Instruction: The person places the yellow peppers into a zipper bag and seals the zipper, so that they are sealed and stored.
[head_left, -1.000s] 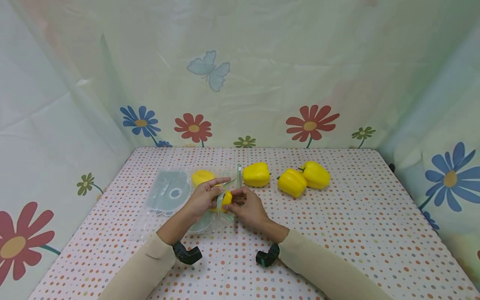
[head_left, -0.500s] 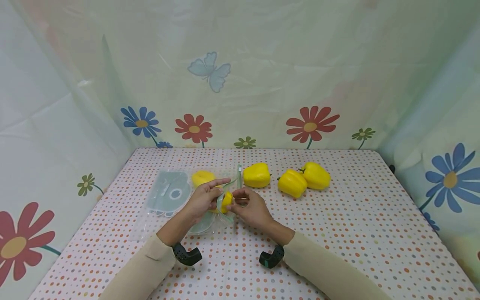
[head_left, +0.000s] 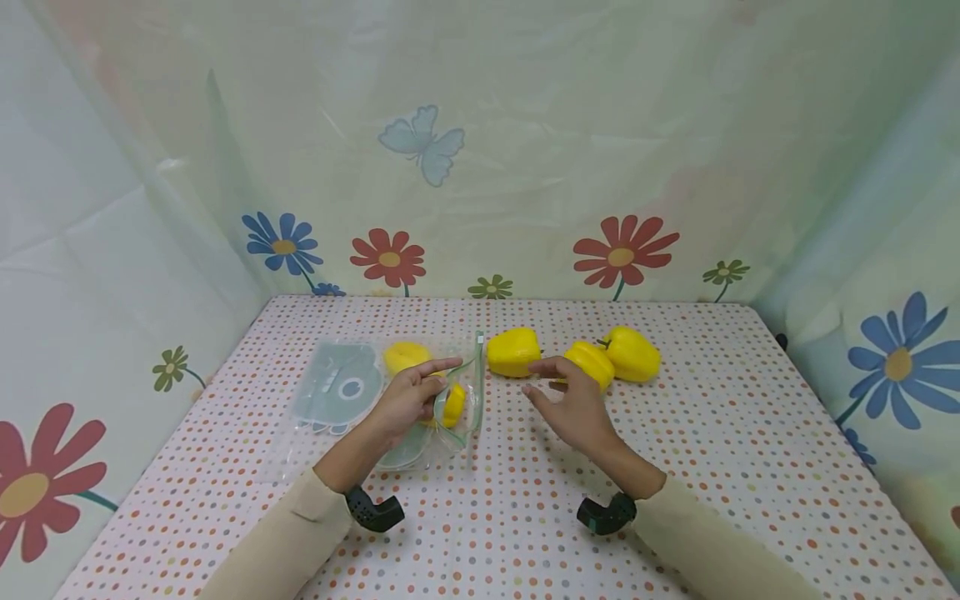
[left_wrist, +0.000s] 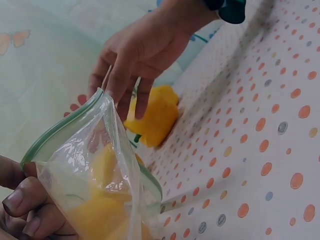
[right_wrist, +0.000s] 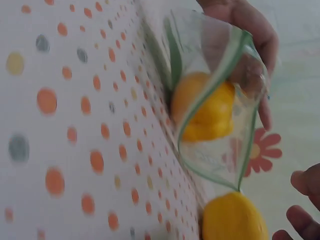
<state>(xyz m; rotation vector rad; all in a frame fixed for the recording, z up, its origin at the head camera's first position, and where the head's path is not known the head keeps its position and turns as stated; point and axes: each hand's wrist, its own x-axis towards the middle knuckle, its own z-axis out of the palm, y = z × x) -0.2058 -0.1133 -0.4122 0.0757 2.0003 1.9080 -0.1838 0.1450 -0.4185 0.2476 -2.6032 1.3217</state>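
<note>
A clear zip bag with a grey-green cartoon print lies on its side at the middle left. My left hand holds it at the open mouth, index finger stretched out; in the left wrist view, its fingers curl at the green zip strip. One yellow bell pepper sits just inside the mouth, and another pepper is deeper in. My right hand holds nothing; its fingers are parted and loosely bent, in front of a partly hidden yellow pepper.
Outside the bag, a yellow pepper lies just right of the bag's mouth. Another pepper lies at the back right, against the partly hidden one. The dotted table ends at a flower-printed curtain.
My right hand has let go of the pepper in the bag's mouth and moved right toward the loose peppers. My left hand stays at the bag.
</note>
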